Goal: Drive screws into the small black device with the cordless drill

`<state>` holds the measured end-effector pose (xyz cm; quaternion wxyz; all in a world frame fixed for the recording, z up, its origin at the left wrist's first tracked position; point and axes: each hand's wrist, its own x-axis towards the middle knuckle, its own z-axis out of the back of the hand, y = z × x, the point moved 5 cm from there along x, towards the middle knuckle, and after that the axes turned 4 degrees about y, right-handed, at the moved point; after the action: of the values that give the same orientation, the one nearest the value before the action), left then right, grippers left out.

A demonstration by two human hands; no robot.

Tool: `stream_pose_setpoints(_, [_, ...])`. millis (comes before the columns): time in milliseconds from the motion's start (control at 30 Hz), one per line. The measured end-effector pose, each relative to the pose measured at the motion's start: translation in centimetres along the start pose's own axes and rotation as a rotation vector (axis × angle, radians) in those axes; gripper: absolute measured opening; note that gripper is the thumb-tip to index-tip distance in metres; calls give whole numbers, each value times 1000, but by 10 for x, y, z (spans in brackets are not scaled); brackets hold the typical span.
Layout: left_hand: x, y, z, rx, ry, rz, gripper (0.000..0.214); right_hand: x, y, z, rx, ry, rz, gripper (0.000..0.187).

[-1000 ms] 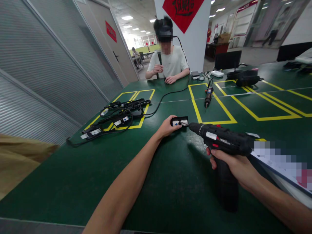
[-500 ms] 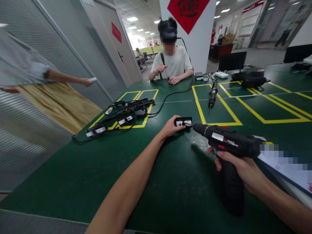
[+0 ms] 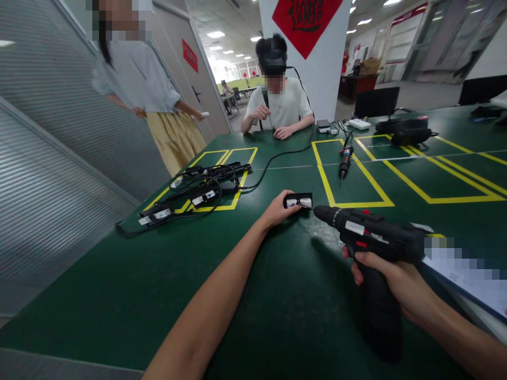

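Observation:
My left hand (image 3: 279, 208) grips the left end of a small black block with a white label (image 3: 299, 201), held on the green table (image 3: 293, 295). My right hand (image 3: 382, 269) is wrapped around the handle of a black cordless drill (image 3: 368, 229), with a finger near its trigger. The drill lies roughly level and points left. Its thin bit reaches to the lower right part of the block; whether the tip touches it I cannot tell.
Black power adapters with cables (image 3: 206, 190) lie at the left within yellow tape. An electric screwdriver (image 3: 345, 163) lies farther back, a black pouch (image 3: 410, 131) to its right. Papers (image 3: 467, 279) are beside my right arm. One person sits opposite; another stands at left.
The drill has shifted slightly down and to the right, and its bit sits lower on the block. My left hand has barely moved. The standing person at the left has moved farther back.

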<state>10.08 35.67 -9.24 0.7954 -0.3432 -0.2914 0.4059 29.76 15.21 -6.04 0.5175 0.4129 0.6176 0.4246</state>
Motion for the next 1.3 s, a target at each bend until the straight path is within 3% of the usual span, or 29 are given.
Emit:
stream_pose_setpoints(567, [1,2,-1,-30,22,-8,52,-1,0,4,-82,21,53,27])
stream_pose_setpoints(900, [2,1,-3,-41,15,-17,52,1,55,10,-72,-43,167,21])
stream_pose_setpoints(1167, [0,-4,-1,-36,35,3,50,-7,15,13,-212,-10,108,24])
stream_pose_setpoints(1300, [1,-3,-1,-21,22,8,50,-8,13,9,-309,1,118,23])
